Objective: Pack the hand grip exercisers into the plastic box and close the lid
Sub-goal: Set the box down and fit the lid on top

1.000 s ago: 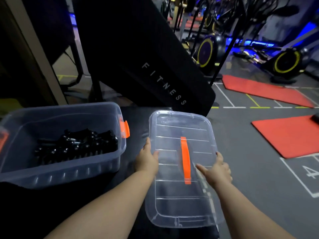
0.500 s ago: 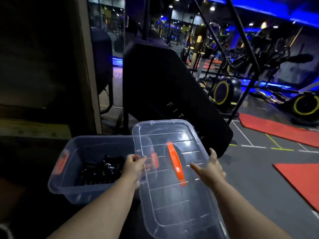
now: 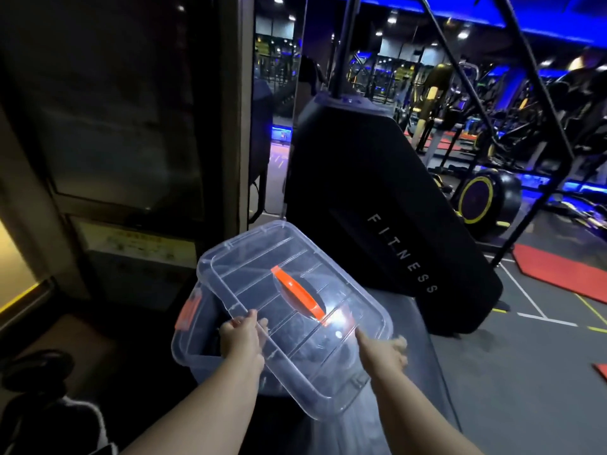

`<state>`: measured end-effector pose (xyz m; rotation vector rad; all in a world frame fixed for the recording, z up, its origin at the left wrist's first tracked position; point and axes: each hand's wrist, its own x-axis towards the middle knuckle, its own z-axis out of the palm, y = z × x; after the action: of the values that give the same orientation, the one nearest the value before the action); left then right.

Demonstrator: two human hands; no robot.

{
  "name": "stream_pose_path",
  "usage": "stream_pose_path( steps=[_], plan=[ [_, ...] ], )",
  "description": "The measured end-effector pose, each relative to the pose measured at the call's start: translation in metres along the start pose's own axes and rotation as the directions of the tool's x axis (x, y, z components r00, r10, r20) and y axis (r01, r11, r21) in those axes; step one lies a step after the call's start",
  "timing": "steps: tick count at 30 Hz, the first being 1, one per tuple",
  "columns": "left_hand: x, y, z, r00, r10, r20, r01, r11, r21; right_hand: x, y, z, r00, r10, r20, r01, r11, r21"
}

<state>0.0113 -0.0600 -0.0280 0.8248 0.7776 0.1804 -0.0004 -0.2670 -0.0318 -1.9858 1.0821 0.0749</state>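
- Two hands hold the lid by its long edges. The left hand has its fingers curled over the near-left rim. The right hand lays its thumb on top at the right rim, and its blurred fingers seem to wrap the edge.
- That clear lid, with its orange handle on top, is tilted and skewed above the box, not seated. The box's left end and orange latch stick out past it.
- Inside the box there is only darkness under the lid, so the exercisers cannot be picked out.
- Behind stands a black fitness machine, with a red mat on the floor to the right.
- Risk: lowered at this angle, one lid corner would likely drop inside the box wall or ride on the rim, and the latches would not catch. Pressing down unevenly could also tip or slide the light box.
- Change: a second ago the lid lay flat beside the box. Half a second ago it overlapped only the box's right end. Now it covers most of the box, and the view has lifted.
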Motion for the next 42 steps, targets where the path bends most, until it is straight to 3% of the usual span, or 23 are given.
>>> stream_pose_path(
  steps=[3, 5, 9, 15, 19, 22, 24, 27, 32, 34, 37, 42],
  plan=[
    [0.004, 0.001, -0.004, 0.998, -0.047, -0.033, 0.043, 0.994, -0.096, 0.001, 0.0, 0.021, 0.986, 0.092, 0.137, -0.123, 0.964, 0.236],
    [0.006, 0.002, -0.007, 0.995, -0.085, -0.048, 0.077, 0.987, -0.141, 0.001, -0.002, 0.03, 0.981, 0.079, 0.179, -0.131, 0.945, 0.299],
    [0.016, 0.003, -0.017, 0.991, -0.119, -0.059, 0.111, 0.986, -0.128, 0.002, -0.005, 0.04, 0.993, -0.1, 0.067, 0.082, 0.969, 0.233],
    [0.04, 0.014, -0.035, 0.993, -0.112, -0.044, 0.105, 0.984, -0.144, 0.017, -0.008, 0.046, 0.979, -0.196, 0.06, 0.187, 0.974, 0.128],
    [0.068, 0.035, -0.054, 0.971, -0.02, -0.239, -0.019, 0.987, -0.161, 0.033, -0.011, 0.044, 0.959, -0.271, 0.077, 0.273, 0.962, -0.015],
    [0.086, 0.046, -0.073, 0.926, 0.067, -0.37, -0.076, 0.997, -0.008, 0.044, -0.014, 0.046, 0.953, -0.282, 0.109, 0.292, 0.951, -0.099],
    [0.097, 0.049, -0.088, 0.919, 0.169, -0.356, -0.099, 0.974, 0.206, 0.05, -0.015, 0.048, 0.952, -0.286, 0.113, 0.3, 0.944, -0.141],
    [0.112, 0.049, -0.1, 0.919, 0.279, -0.279, -0.104, 0.853, 0.511, 0.059, -0.016, 0.054, 0.944, -0.312, 0.103, 0.327, 0.923, -0.204],
    [0.123, 0.048, -0.1, 0.914, 0.355, -0.195, -0.067, 0.607, 0.792, 0.071, -0.025, 0.064, 0.94, -0.333, 0.074, 0.341, 0.901, -0.268],
    [0.126, 0.046, -0.102, 0.915, 0.36, -0.18, -0.059, 0.562, 0.825, 0.075, -0.03, 0.066, 0.94, -0.335, 0.07, 0.34, 0.888, -0.311],
    [0.129, 0.044, -0.103, 0.918, 0.366, -0.151, -0.108, 0.598, 0.794, 0.082, -0.03, 0.069, 0.949, -0.304, 0.085, 0.311, 0.852, -0.421],
    [0.128, 0.039, -0.1, 0.917, 0.387, -0.097, -0.154, 0.567, 0.809, 0.086, -0.02, 0.076, 0.952, -0.276, 0.134, 0.307, 0.872, -0.382]
  ],
)
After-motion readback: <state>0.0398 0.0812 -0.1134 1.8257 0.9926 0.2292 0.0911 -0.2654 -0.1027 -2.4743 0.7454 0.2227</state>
